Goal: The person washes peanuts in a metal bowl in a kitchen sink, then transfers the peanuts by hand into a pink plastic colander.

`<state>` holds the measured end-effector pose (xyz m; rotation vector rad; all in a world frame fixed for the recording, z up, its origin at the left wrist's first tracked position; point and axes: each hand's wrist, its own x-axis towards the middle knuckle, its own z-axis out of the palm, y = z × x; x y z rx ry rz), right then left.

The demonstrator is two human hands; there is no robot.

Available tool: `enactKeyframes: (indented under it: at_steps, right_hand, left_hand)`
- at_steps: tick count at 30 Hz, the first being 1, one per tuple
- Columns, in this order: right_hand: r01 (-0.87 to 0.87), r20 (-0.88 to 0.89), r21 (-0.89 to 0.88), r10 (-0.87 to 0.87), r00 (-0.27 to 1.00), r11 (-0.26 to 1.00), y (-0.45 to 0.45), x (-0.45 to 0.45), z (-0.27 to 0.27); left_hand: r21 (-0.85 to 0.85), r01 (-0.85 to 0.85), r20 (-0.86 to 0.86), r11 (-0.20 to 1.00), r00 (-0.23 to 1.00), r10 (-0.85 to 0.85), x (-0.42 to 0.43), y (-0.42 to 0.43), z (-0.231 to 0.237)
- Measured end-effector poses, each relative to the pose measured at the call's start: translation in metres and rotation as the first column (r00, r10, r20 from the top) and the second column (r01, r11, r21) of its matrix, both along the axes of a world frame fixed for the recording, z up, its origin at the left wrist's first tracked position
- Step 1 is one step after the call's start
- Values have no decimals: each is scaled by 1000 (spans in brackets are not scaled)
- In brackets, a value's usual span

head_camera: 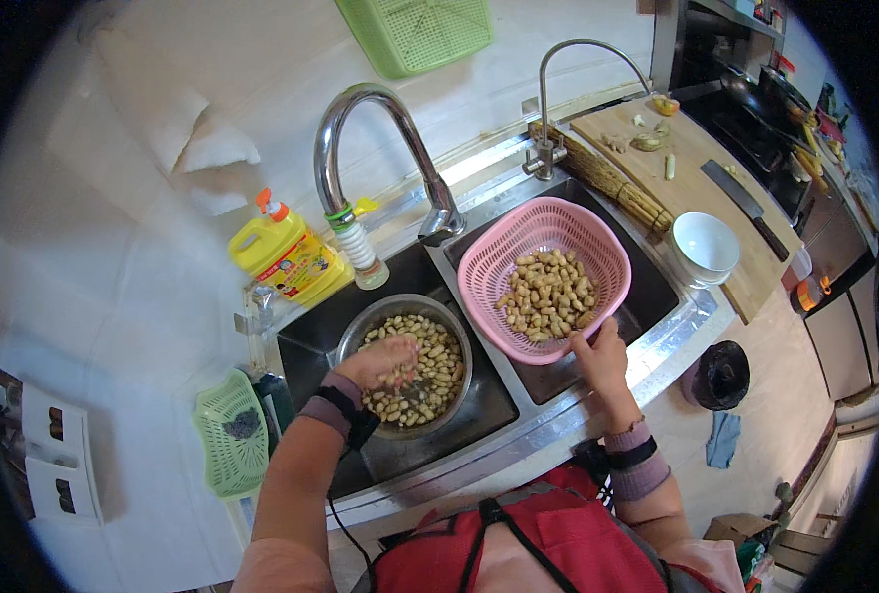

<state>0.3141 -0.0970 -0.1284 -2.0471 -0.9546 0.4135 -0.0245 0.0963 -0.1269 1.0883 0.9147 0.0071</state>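
Observation:
In the left basin of the double sink (476,356) stands a round metal bowl (463,348) of unshelled peanuts (432,400) in water. My left hand (381,362) reaches over its left rim, fingers bent down among the peanuts; whether they hold any is hidden. A pink plastic colander (476,296) sits at the right basin, with wet peanuts (550,296) heaped on its bottom. My right hand (602,356) grips the colander's near right rim, thumb on top.
A chrome faucet (365,96) arches above the bowl; a slimmer tap (547,152) stands behind the colander. Yellow detergent jug (298,259) at left. Right of the sink are a straw brush (610,181), white bowls (706,248) and a cutting board (695,193) bearing a cleaver (739,200).

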Motion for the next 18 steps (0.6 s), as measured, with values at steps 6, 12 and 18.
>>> enactKeyframes:
  at_steps: [6, 12, 18]
  right_hand:
    - [22, -6, -59, -22, 1000, 998, -2, 4, 0]
    - [0, -10, 0, 0, 1000, 1000, -1, 3, -3]
    - [32, -6, -29, -32, 999, 999, 0, -1, 4]
  left_hand:
    - [-26, -50, 400, 998, 915, 56, 137, -18, 93]
    - [399, -412, 185, 819, 911, 368, 149, -2, 49]
    - [664, -293, -273, 688, 762, 587, 19, 25, -56]
